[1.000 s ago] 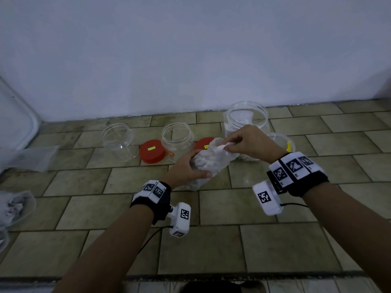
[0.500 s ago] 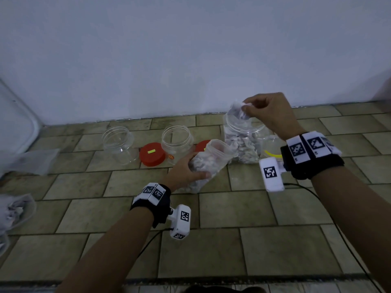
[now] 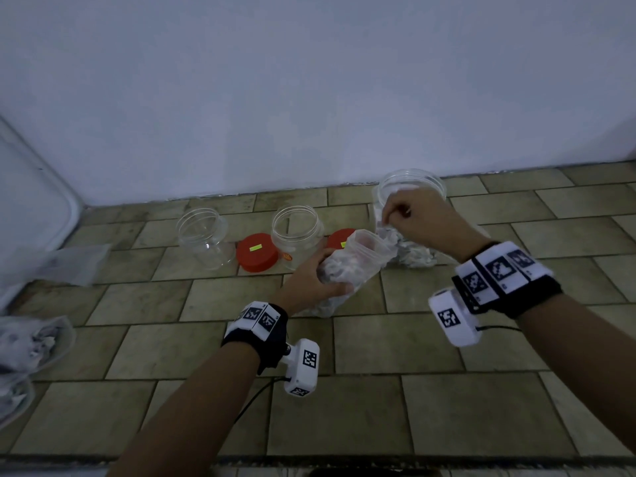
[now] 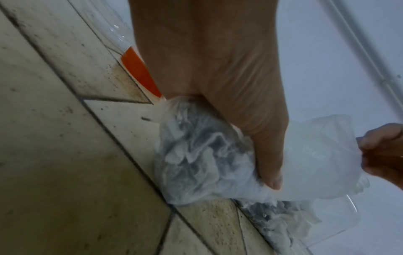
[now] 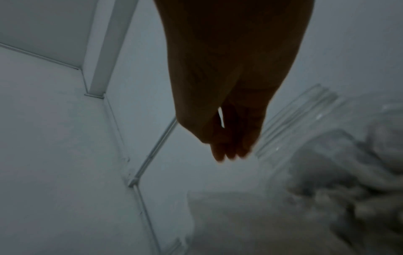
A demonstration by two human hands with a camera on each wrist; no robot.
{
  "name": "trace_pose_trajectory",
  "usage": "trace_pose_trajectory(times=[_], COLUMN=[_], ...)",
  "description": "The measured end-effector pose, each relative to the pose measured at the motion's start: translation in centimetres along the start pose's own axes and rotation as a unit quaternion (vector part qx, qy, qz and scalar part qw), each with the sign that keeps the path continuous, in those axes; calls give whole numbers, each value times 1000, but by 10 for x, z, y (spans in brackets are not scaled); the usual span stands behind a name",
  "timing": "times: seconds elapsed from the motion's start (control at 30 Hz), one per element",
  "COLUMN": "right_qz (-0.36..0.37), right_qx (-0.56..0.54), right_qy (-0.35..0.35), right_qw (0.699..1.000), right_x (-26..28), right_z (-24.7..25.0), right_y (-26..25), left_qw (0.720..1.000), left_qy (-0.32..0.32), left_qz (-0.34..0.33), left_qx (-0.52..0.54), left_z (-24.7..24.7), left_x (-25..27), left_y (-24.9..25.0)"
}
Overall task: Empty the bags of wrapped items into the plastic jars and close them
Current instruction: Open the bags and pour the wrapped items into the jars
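My left hand (image 3: 321,278) grips a clear bag (image 3: 361,258) of white wrapped items; the bag leans on the floor with its open mouth tilted toward the large jar (image 3: 411,180). The left wrist view shows my thumb (image 4: 268,163) pressed across the bag (image 4: 196,155). Wrapped items partly fill the large jar, which stands uncapped. My right hand (image 3: 395,220) hovers just above the bag's mouth, in front of that jar. Its fingers (image 5: 226,148) are bunched loosely and point down, with nothing between them.
Two small empty jars (image 3: 203,232) (image 3: 296,232) stand uncapped to the left, with red lids (image 3: 256,253) (image 3: 339,237) on the tiles beside them. A flat empty bag (image 3: 74,263) and filled bags (image 3: 34,339) lie at far left. A white wall runs close behind the jars.
My right hand carried a wrapped item from the bag up over the large jar. It has now come back down to the bag's mouth without it. My left hand has kept hold of the bag.
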State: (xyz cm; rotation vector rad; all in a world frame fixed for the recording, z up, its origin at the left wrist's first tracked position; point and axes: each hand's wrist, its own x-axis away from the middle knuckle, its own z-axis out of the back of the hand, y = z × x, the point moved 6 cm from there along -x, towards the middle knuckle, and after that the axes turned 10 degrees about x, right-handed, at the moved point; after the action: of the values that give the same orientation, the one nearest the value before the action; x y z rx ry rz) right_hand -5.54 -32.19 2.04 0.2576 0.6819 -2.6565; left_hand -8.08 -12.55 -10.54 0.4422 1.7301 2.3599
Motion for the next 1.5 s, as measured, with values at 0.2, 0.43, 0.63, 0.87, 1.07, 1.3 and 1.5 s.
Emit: trace_pose_trajectory(times=[0.2,0.43,0.63,0.87,1.07,1.3,1.5], right_qz=[41,24,7,-15,-7,-60,-111], right_qx=[78,55,25,-3,-41,-98,-155], right_qy=[-226,-270,-231,-156,-101,-77,-53], right_qw=[970,961,973,988,994,990,980], right_x=[24,28,31,28,24,25,30], right_z=[-72,-96,-105,-103,-82,-54,-37], right_y=[-10,-8,-10,4,8,12,24], left_qw=[998,997,997,996,997,999,999], left_qy=[-42,-31,-33,-36,-21,-12,-8], left_qz=[-23,0,-10,-10,-6,-9,-15], left_qx=[-47,-68,-69,-86,-71,-36,-33], left_z=[-4,0,-2,-2,0,-1,-3], left_x=[6,9,10,8,3,-6,-11], left_y=[5,-4,-5,-6,-8,-5,-1])
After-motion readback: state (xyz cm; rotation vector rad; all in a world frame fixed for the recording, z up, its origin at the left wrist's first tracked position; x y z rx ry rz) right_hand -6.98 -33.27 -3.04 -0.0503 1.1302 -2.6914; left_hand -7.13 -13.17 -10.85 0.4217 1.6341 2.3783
